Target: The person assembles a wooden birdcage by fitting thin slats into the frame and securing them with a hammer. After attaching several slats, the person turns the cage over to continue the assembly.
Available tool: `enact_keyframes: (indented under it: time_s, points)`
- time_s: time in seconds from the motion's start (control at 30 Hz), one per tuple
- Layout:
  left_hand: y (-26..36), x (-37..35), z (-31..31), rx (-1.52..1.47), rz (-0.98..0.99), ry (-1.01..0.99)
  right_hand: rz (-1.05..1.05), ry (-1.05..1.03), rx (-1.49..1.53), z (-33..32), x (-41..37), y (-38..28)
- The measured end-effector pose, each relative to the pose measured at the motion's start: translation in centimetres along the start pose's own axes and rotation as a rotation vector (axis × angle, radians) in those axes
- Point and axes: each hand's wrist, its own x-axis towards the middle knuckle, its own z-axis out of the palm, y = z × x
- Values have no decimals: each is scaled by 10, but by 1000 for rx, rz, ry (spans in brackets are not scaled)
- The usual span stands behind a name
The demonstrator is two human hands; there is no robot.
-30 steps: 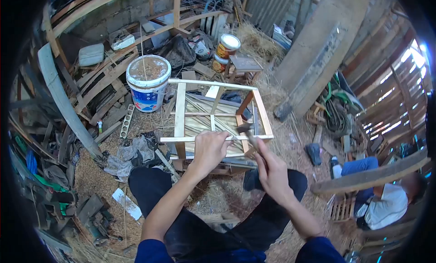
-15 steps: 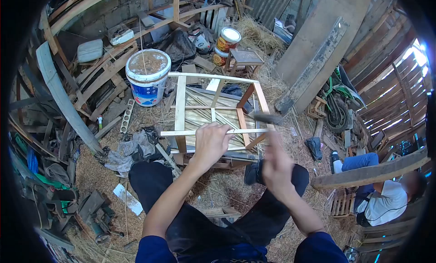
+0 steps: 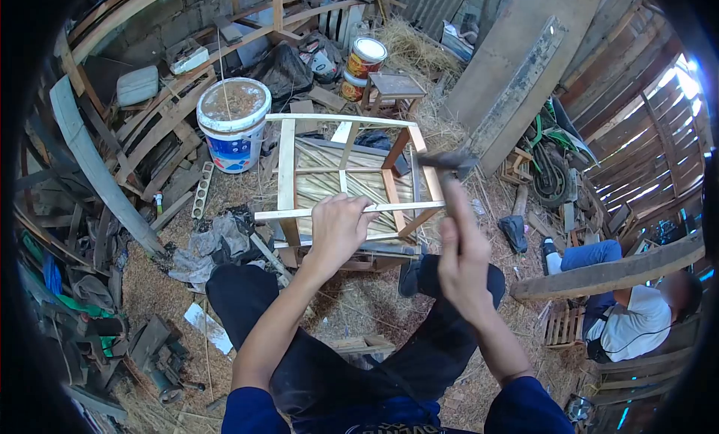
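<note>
A light wooden frame (image 3: 287,164) with several cross pieces rests in front of my knees. My left hand (image 3: 341,228) is closed around its near rail, fingers curled over the top. Over the frame's right side, my right hand (image 3: 466,269) is wrapped round the handle of a hammer (image 3: 449,161). The hammer's dark head is held above the right end of the near rail, apart from it. Thin sticks (image 3: 314,183) lie beneath the frame, seen through its openings.
A white bucket (image 3: 238,138) stands behind the frame at left, with stacked paint cans (image 3: 367,56) and a small wooden stool (image 3: 397,88) farther back. Scrap wood lines the left side. At right, a person (image 3: 640,322) sits beyond a curved beam (image 3: 607,275).
My right hand has lifted the hammer up from near the rail's right end. The left hand keeps its hold on the rail, and the view has shifted slightly.
</note>
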Motion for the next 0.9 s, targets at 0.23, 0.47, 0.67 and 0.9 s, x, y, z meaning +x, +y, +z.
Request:
enact_keyframes:
  time_s: [0.23,0.47,0.67,0.9]
  points:
    - [-1,0,4,-11,0,-32,88,-407,-196,17,-17,29]
    - [-2,4,3,19,5,-17,14,-274,-13,23,-21,26]
    - [2,1,0,4,32,19,-146,166,5,7,-4,15]
    - [1,3,0,-20,13,-2,0,-270,-210,10,-5,23]
